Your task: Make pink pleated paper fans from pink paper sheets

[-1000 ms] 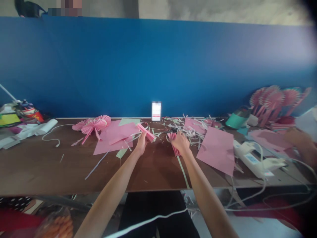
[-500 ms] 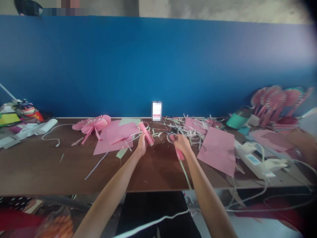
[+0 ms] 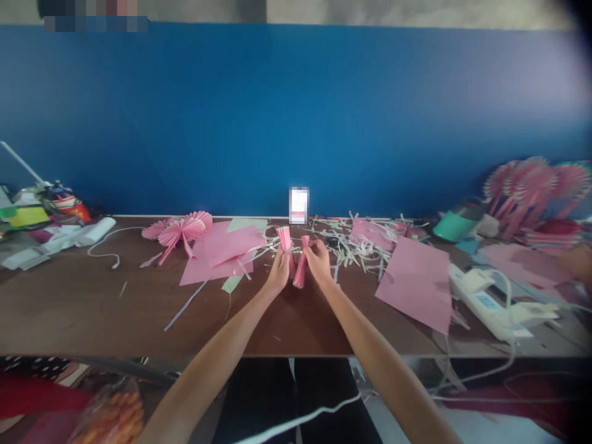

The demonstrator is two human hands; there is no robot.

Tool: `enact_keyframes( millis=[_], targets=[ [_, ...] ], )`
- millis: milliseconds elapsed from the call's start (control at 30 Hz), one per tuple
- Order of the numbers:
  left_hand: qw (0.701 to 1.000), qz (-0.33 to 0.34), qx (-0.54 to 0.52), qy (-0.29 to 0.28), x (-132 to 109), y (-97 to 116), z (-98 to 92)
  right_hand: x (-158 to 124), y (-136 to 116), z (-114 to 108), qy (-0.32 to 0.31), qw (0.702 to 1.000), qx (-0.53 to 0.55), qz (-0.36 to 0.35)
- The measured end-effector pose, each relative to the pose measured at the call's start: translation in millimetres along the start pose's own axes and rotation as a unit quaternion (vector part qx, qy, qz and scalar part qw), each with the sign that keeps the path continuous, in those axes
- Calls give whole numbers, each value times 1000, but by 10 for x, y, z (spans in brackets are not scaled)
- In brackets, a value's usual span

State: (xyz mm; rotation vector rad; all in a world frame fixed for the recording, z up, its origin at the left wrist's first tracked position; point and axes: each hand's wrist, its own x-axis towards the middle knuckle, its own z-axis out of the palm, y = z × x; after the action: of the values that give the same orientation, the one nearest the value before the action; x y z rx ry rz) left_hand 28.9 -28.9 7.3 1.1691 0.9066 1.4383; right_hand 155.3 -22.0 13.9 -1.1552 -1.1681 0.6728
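Note:
My left hand (image 3: 279, 269) is closed on a pleated pink paper strip (image 3: 283, 237), held upright with its folded edges fanning slightly at the top. Close beside it, my right hand (image 3: 319, 260) grips a second folded pink paper (image 3: 300, 271), which slants down to the left. A small gap separates the two papers, both above the brown table (image 3: 263, 336). Left of my hands, pink sheets (image 3: 235, 245) overlap on the table, with pleated pink paper fans (image 3: 182, 231) behind them. To the right lies another flat pink sheet (image 3: 416, 280).
White paper scraps (image 3: 365, 250) are heaped behind my right hand. A white power strip (image 3: 485, 302) with cables sits at right, near a teal container (image 3: 456, 220) and standing pink fans (image 3: 531, 182). Another person's hand (image 3: 580, 262) is at the right edge. A blue partition (image 3: 296, 111) stands behind.
My hands have come together, the right moving left with its folded paper. The thin pale strip that hung below the right hand no longer shows there. The view has shifted slightly.

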Motion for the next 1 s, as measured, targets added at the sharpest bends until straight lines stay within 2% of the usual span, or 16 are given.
enact_keyframes(
  millis=[133, 333, 467, 600, 700, 833, 1000],
  targets=[
    [998, 45, 38, -33, -31, 20, 46, -41, 71, 16, -10, 996, 72, 48],
    [996, 18, 66, -57, -47, 18, 105, -19, 105, 26, 13, 992, 122, 40],
    [992, 22, 102, -75, -44, 35, 127, -23, 137, 21, 2, 981, 179, 75],
    [992, 14, 84, -95, -56, 65, 127, -33, 115, 14, -2, 975, 207, 84],
    [990, 6, 80, -118, -76, 72, 127, -26, 98, 9, 19, 975, 206, 84],
    [988, 22, 112, -102, -74, 72, 106, 3, 115, 8, 42, 968, 223, 108],
    [989, 28, 129, -70, -14, 75, 46, 58, 124, -26, -14, 937, 305, 170]
  ],
)
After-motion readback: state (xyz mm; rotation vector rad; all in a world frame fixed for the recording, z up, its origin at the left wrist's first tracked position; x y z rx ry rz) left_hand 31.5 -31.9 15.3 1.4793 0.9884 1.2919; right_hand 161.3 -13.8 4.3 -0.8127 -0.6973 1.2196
